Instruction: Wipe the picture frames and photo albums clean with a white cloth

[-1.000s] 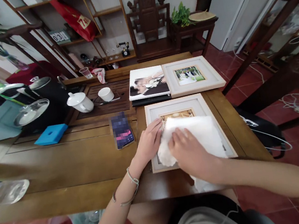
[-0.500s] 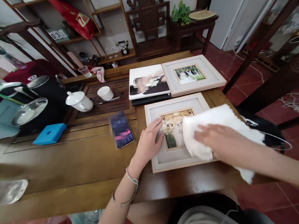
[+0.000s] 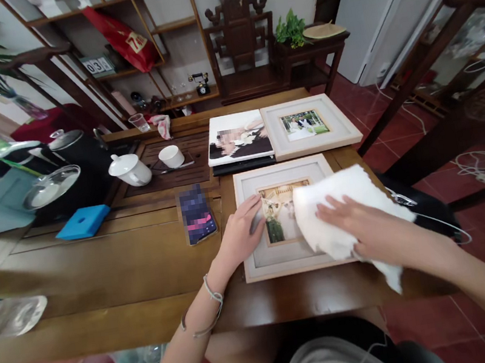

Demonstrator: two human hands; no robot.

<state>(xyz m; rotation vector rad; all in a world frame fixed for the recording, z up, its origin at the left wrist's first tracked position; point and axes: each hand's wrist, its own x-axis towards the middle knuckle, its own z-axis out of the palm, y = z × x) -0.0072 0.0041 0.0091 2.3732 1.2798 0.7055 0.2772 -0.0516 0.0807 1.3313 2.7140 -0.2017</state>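
Observation:
A pale wooden picture frame (image 3: 256,270) lies flat near the table's front edge, a wedding photo (image 3: 277,225) in its middle. My left hand (image 3: 245,227) rests on the frame's left side, fingers stretched out and touching the surface near the photo. In my right hand (image 3: 359,221) is a white cloth (image 3: 331,189), pressed down over the right part of the frame and photo. Its loose end spreads right, past the frame, and a corner hangs toward the front edge. The cloth hides the frame's right side.
Behind are a second picture frame (image 3: 343,119) and a white photo album (image 3: 241,157). A phone (image 3: 200,222) lies left of my hand. Farther left are a lidded white cup (image 3: 130,170), a small white bowl (image 3: 171,156), a blue block (image 3: 83,222) and a clear plastic package (image 3: 19,315).
The right hand has shifted slightly right with the cloth, and its fingers look more spread. My left hand stays on the frame. The camera view has tilted a little.

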